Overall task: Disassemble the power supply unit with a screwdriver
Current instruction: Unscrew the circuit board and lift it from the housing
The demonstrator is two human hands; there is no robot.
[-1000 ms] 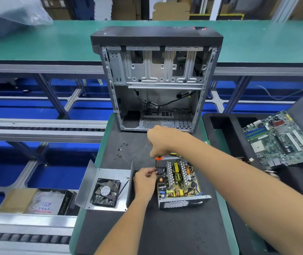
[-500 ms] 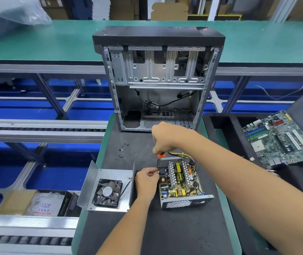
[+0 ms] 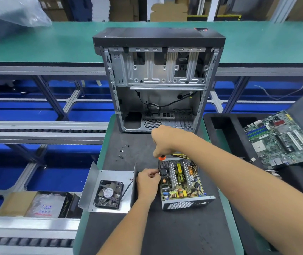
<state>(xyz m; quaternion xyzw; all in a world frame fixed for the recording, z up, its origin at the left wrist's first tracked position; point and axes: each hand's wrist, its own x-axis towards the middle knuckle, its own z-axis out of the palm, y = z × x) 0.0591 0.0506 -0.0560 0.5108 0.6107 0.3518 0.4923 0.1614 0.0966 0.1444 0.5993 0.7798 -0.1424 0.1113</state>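
Observation:
The open power supply unit (image 3: 182,183) lies on the black mat, its circuit board with coils and heat sinks exposed. Its removed metal cover with the black fan (image 3: 110,192) lies to the left, still joined by a thin wire. My right hand (image 3: 165,140) grips an orange-handled screwdriver (image 3: 161,158) held upright, tip down at the unit's back left corner. My left hand (image 3: 148,181) rests against the unit's left side, fingertips pinching at the screwdriver's shaft near the corner.
An empty computer case (image 3: 158,80) stands upright behind the unit. Several loose screws (image 3: 122,150) lie on the mat (image 3: 165,227). A black tray (image 3: 226,129) at right carries a motherboard (image 3: 281,138). A box (image 3: 38,205) sits lower left on a roller conveyor.
My right hand with the screwdriver has lifted slightly and shifted right; more of the orange handle shows. My left hand stays at the unit's corner.

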